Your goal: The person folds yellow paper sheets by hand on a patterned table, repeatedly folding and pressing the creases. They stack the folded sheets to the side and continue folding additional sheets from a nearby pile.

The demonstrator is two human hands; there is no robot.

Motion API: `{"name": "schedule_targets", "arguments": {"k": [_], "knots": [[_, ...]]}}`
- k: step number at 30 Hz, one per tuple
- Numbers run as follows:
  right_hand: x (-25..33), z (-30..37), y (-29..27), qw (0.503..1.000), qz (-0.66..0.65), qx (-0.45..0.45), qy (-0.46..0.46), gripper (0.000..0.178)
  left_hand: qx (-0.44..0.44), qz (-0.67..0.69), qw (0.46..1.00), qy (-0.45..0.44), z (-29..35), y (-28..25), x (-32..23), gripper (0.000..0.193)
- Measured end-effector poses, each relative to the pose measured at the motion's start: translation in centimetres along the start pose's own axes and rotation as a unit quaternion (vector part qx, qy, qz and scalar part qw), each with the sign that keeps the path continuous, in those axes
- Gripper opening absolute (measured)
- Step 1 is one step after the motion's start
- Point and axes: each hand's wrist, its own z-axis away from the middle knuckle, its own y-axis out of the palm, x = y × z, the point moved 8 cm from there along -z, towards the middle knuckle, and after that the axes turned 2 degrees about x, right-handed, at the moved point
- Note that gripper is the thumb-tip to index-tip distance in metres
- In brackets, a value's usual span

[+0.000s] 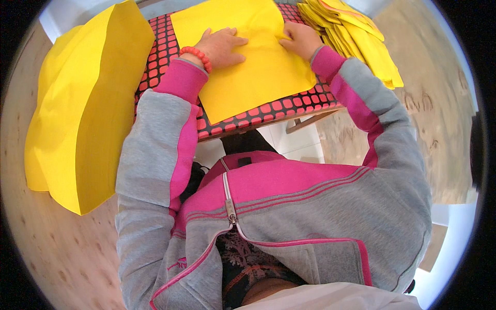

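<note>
A yellow sheet, which looks like cloth or felt [253, 80], lies on a table with a red-and-black patterned cover [163, 57]. My left hand [223, 47] rests flat on the sheet's left part, fingers spread, a red bead bracelet round the wrist. At the sheet's right edge my right hand [303, 38] is closed, its thumb and curled fingers pinching the edge. Slight creases run across the sheet near that hand. The sheet's near corner reaches almost to the table's front edge.
A pile of folded yellow pieces [356, 41] lies at the table's right end, partly hanging over. At my left, a large stack of yellow sheets [77, 103] droops over its support. Wooden boards [429, 113] stand to the right, and a table leg [307, 122] shows below.
</note>
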Motion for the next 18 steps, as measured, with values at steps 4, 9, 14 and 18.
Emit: {"name": "schedule_targets", "arguments": {"k": [4,9,14,18], "knots": [[-6.5,1.3,6.1,0.671,-0.537,0.311,0.405,0.031,0.002,0.025,0.999,-0.023,0.3,0.4,-0.1,0.073],[-8.4,-1.9,7.8,0.663,-0.566,0.297,0.39,0.033,0.001,0.045,0.999,-0.029,0.7,0.6,-0.2,0.079],[-9.7,-7.0,10.3,0.645,-0.63,0.256,0.348,0.036,0.01,0.044,0.999,-0.024,1.1,0.0,-0.5,0.081],[-10.5,-9.5,12.0,0.743,-0.546,0.255,0.291,0.032,0.014,0.054,0.998,-0.025,1.2,-0.4,-0.4,0.081]]}}
